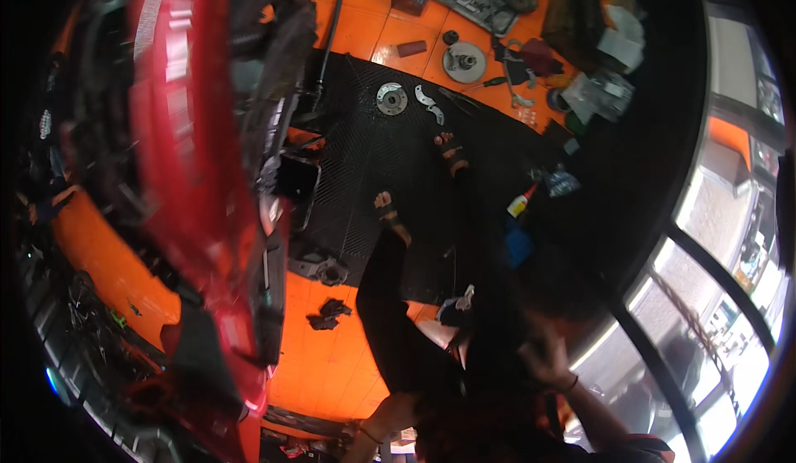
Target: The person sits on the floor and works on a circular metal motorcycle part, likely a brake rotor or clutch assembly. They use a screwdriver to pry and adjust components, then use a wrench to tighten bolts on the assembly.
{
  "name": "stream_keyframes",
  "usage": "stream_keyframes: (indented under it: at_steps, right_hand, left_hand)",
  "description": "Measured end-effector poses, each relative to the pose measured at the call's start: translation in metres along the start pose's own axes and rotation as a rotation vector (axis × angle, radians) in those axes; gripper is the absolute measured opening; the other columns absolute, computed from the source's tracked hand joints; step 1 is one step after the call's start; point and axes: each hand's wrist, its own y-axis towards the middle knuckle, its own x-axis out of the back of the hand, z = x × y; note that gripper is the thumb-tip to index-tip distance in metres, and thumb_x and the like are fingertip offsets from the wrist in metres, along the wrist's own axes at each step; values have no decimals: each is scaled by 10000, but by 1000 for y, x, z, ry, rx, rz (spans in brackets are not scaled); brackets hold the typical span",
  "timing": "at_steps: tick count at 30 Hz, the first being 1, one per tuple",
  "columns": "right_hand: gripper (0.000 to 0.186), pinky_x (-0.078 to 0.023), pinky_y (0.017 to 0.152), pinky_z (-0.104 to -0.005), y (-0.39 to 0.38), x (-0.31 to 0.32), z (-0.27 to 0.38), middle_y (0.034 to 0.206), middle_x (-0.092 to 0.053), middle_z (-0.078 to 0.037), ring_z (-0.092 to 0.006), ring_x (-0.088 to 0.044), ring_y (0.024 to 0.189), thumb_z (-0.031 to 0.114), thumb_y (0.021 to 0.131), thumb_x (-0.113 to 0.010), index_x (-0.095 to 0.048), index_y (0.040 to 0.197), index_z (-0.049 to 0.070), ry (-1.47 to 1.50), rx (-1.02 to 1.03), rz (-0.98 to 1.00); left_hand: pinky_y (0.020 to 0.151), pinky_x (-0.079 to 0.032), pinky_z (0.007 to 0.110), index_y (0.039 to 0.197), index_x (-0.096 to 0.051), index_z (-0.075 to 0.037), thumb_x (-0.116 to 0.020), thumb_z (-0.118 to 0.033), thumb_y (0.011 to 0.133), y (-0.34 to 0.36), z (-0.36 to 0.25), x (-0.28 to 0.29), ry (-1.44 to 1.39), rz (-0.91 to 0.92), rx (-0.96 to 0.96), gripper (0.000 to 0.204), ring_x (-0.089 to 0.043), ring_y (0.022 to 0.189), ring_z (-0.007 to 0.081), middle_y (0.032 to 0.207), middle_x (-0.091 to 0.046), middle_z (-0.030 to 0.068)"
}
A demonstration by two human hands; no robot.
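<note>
orange floor tiles lie under the person, who sits low with both legs stretched out. nearest, at the bottom edge, the left hand hangs just over the tiles with a thin band on its wrist; it is too dark and too close to the rim to tell its grip. the right hand is up on the near right, blurry, with a dark band on the wrist, and i cannot tell if its grip is wide or holding anything. a little farther, a white and blue cloth rests on the lap, between the two hands and closer to the right one. to its left, a black rag lies on the tiles. the legs in black trousers reach out over a black mat. a big red bike body fills the left side, blurred. a small yellow bottle sits on the right of the mat. far off, a round metal disc lies on the mat, and a bigger round part lies on the tiles.
</note>
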Motion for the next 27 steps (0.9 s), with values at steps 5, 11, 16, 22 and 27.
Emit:
stream_keyframes:
  at_steps: [5, 11, 16, 22, 27]
  right_hand:
    - [625, -501, 1010, -476, 317, 3, -254, 1258, -640, -308, -447, -629, 1196, 317, 979, -625, -427, 1469, -17, -217, -164, -374]
    - [581, -519, 977, -507, 507, -55, -455, 1178, -683, -287, -456, -662, 1128, 303, 980, -622, -459, 1456, 13, -734, -421, 100]
    - [546, -526, 950, -509, 608, -89, -468, 1152, -690, -286, -449, -672, 1107, 302, 979, -625, -490, 1417, 4, -784, -355, 192]
    - [507, -535, 918, -511, 636, -81, -460, 1121, -699, -284, -442, -684, 1082, 301, 979, -628, -526, 1369, -6, -760, -340, 261]
    - [477, -542, 892, -513, 637, -55, -432, 1095, -706, -283, -435, -693, 1062, 300, 978, -631, -556, 1330, -14, -729, -308, 309]
  left_hand:
    - [729, -540, 467, 1027, -651, 17, -647, -404, 992, 321, 33, 224, -201, -386, 34, 423, -722, 847, 371, 869, -710, 219]
    - [951, -520, 493, 1164, -646, 96, -784, -540, 846, 590, 123, 455, 65, -1542, 99, 725, -675, 1029, 440, 1062, -704, 292]
    - [948, -521, 475, 1154, -689, 65, -810, -519, 816, 629, 147, 553, 509, -1268, 130, 686, -702, 1037, 419, 1035, -729, 287]
    - [806, -559, 460, 1014, -717, 63, -779, -377, 869, 633, 153, 574, 507, -975, -53, 468, -726, 913, 410, 921, -721, 275]
    - [802, -557, 466, 1059, -733, 26, -764, -292, 883, 626, 167, 550, 336, -1011, -119, 365, -721, 910, 418, 956, -727, 263]
